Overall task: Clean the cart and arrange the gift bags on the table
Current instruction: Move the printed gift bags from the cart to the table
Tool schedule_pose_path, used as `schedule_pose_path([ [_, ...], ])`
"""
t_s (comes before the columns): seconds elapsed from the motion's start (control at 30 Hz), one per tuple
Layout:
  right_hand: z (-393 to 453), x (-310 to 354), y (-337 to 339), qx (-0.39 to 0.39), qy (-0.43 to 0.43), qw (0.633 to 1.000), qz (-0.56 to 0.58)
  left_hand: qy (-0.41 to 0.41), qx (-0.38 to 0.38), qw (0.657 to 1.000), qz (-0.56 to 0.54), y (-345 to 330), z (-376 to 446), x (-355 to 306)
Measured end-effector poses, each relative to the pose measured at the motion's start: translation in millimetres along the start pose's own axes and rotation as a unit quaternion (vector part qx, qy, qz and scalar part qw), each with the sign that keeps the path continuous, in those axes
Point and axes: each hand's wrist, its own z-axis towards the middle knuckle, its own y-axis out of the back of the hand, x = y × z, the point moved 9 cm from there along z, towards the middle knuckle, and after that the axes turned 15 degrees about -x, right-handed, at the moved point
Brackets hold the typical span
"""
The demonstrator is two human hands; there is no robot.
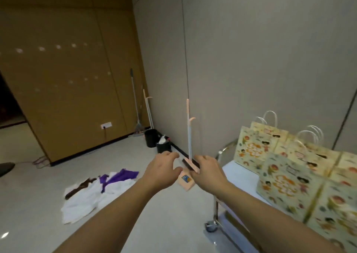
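A steel cart (236,172) with a white top stands at the right against the grey wall. It carries several yellow printed gift bags (286,187) with white handles. Both my arms stretch forward, left of the cart. A pink broom (189,131) stands upright by the wall, its dark brush head over a pink dustpan (185,180). My left hand (161,172) hovers just left of the brush head, fingers loosely spread and holding nothing. My right hand (209,173) is at the brush head's right end. Whether it grips the head is unclear.
A heap of white, purple and brown cloth (96,193) lies on the pale floor at the left. Two black bins (158,141) stand by the wall farther back. A mop (135,106) and another long-handled tool lean in the corner. The cart's castor (211,226) is near my right forearm.
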Motion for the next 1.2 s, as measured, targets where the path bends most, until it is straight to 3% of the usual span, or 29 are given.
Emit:
schedule_pose_path([
  [0.3, 42.9, -156.1, 61.2, -0.085, -0.161, 0.979, -0.094, -0.161, 0.073, 0.978, -0.106, -107.8, 106.1, -132.6],
  [0.53, 115.4, -204.3, 86.8, -0.152, -0.252, 0.946, -0.138, -0.256, 0.119, 0.951, -0.123, -165.8, 206.2, -177.5],
  [1.03, 266.1, -283.6, 92.3, -0.226, -0.328, 0.905, -0.148, -0.304, 0.149, 0.924, -0.178, -255.6, 377.2, -207.7],
  [1.2, 309.6, -341.1, 76.1, -0.182, -0.355, 0.905, -0.146, -0.296, 0.166, 0.927, -0.162, -294.3, 415.8, -231.5],
])
